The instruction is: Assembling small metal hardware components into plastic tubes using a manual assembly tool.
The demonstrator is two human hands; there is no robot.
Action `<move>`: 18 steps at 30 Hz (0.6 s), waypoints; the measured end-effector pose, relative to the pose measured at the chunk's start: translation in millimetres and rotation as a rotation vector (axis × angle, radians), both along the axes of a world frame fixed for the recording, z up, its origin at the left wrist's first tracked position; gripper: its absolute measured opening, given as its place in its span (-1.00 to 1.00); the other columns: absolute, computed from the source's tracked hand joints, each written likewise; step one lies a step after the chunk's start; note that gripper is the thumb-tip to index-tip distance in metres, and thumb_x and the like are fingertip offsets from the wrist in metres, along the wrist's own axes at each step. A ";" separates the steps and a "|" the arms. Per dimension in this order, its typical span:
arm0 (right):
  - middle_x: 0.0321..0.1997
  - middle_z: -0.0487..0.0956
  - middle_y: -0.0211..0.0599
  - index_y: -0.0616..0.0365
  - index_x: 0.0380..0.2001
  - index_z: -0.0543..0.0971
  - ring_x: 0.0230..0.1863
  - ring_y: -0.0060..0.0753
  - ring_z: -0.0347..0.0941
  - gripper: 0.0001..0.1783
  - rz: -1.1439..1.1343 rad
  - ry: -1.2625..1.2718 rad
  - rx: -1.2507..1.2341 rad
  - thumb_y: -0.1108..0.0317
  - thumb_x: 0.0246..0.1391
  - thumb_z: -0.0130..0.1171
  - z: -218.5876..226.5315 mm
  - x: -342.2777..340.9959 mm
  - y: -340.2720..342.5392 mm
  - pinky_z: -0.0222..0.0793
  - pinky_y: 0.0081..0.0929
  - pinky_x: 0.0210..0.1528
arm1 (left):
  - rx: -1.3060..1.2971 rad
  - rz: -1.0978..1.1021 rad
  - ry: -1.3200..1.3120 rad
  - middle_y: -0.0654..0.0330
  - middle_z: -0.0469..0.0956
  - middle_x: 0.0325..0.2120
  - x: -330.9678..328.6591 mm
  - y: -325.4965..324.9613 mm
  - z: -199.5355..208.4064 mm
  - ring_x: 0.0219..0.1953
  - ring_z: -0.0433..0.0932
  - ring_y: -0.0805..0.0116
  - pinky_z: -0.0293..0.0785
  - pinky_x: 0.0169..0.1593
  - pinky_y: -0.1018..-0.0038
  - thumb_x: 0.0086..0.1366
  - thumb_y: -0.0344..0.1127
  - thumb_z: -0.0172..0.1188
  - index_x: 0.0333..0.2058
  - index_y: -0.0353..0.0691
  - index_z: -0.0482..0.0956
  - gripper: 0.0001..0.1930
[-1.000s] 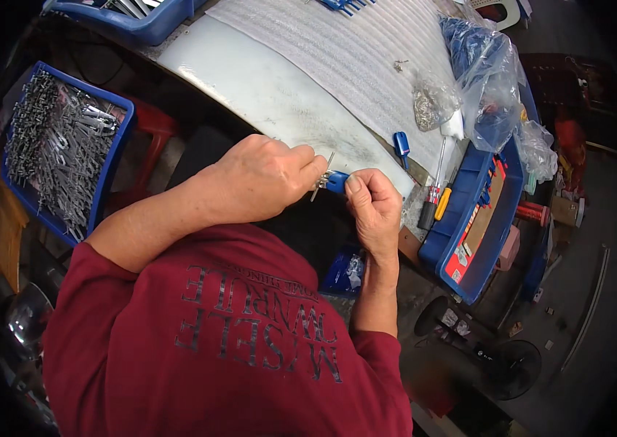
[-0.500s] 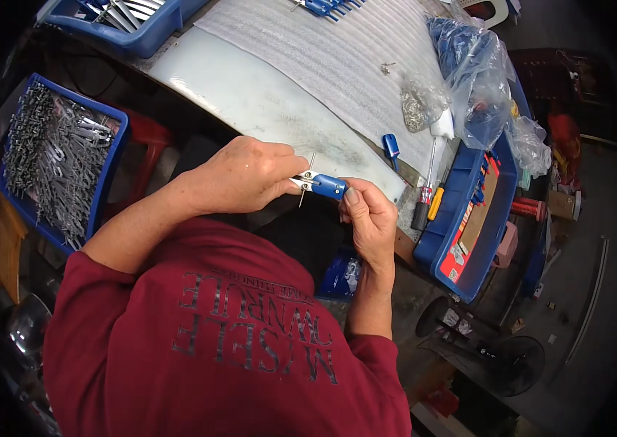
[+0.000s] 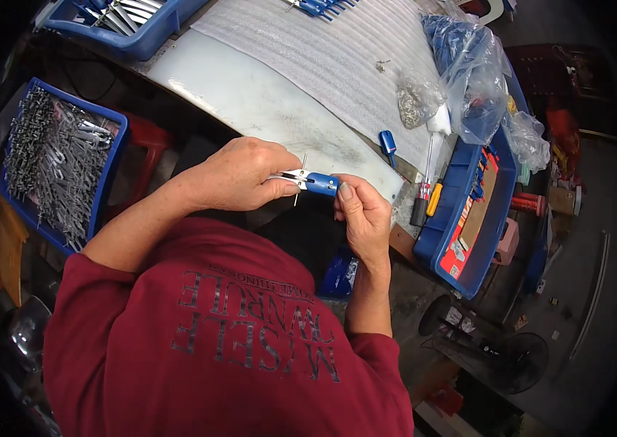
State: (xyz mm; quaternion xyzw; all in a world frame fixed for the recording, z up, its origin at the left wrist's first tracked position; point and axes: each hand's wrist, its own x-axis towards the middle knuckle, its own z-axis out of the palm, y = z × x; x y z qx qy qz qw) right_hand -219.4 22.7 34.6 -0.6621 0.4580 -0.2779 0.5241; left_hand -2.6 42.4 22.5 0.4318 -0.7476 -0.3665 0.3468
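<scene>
Between my hands, in front of my body, is a small blue-handled metal tool [image 3: 318, 183] whose exact kind I cannot make out. It has a short blue grip, a silver forked part and a thin pin crossing it. My left hand [image 3: 250, 173] is closed round the silver end, and its fingers hide much of that end. The tip of the blue grip is pinched between thumb and fingers of my right hand [image 3: 364, 217]. A similar blue piece [image 3: 388, 144] lies on the table beyond my right hand.
A white-topped table [image 3: 243, 84] carries a foam sheet [image 3: 330, 69], screwdrivers [image 3: 433, 199], a bag of small metal parts [image 3: 417, 98] and blue-filled plastic bags [image 3: 472, 73]. Blue bins stand around: one of metal parts [image 3: 117, 171] left, one [image 3: 436, 251] right, another [image 3: 137, 47] far left.
Both hands and the tool have shifted slightly left. More of the silver forked part shows beside my left fingers.
</scene>
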 end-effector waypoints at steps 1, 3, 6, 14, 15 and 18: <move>-0.62 0.36 -0.47 0.33 -0.25 0.46 -0.61 -0.72 0.21 -0.73 -0.002 0.000 0.000 0.32 0.11 -0.04 0.4 0.3 0.0 0.13 -0.78 -0.57 | -0.009 0.007 -0.002 0.05 0.41 -0.60 -0.2 0.1 -0.7 -0.54 0.42 0.10 0.31 -0.47 0.37 -0.01 -0.33 0.16 -0.41 -0.29 0.48 -0.81; -0.61 0.36 -0.47 0.32 -0.25 0.46 -0.61 -0.72 0.20 -0.73 -0.008 -0.013 0.037 0.32 0.12 -0.04 1.4 1.6 0.4 0.13 -0.78 -0.57 | -0.031 0.017 -0.008 0.05 0.41 -0.60 -0.6 0.7 -1.3 -0.53 0.42 0.09 0.31 -0.47 0.36 -0.01 -0.34 0.17 -0.41 -0.29 0.47 -0.81; -0.63 0.36 -0.50 0.32 -0.26 0.46 -0.63 -0.73 0.19 -0.73 -0.023 -0.047 0.077 0.30 0.11 -0.03 -0.5 3.4 1.8 0.11 -0.79 -0.60 | -0.085 0.045 -0.052 0.05 0.42 -0.59 -1.3 2.8 -0.5 -0.53 0.43 0.06 0.32 -0.47 0.33 -0.02 -0.35 0.18 -0.41 -0.28 0.47 -0.81; -0.66 0.33 -0.57 0.25 -0.42 0.45 -0.69 -0.78 0.14 -0.81 -0.028 -0.018 0.221 0.31 0.02 0.08 -0.6 4.7 1.8 0.00 -0.79 -0.68 | -0.132 0.072 -0.188 0.08 0.41 -0.59 -1.9 9.8 7.2 -0.53 0.43 0.05 0.32 -0.50 0.30 -0.04 -0.35 0.20 -0.37 -0.25 0.46 -0.79; -0.66 0.33 -0.57 0.24 -0.45 0.45 -0.69 -0.79 0.14 -0.82 -0.027 -0.065 0.250 0.33 0.01 0.10 -1.6 4.2 1.8 -0.01 -0.79 -0.68 | -0.129 0.048 -0.178 0.08 0.41 -0.59 -0.4 9.1 8.1 -0.53 0.43 0.05 0.33 -0.50 0.30 -0.04 -0.35 0.20 -0.38 -0.25 0.45 -0.79; -0.66 0.32 -0.56 0.23 -0.47 0.43 -0.69 -0.78 0.14 -0.83 -0.032 -0.084 0.208 0.34 -0.01 0.10 -7.6 5.6 2.8 0.01 -0.79 -0.67 | -0.138 0.036 -0.179 0.09 0.40 -0.60 -0.8 10.4 7.3 -0.54 0.43 0.06 0.33 -0.51 0.30 -0.04 -0.34 0.20 -0.39 -0.25 0.44 -0.79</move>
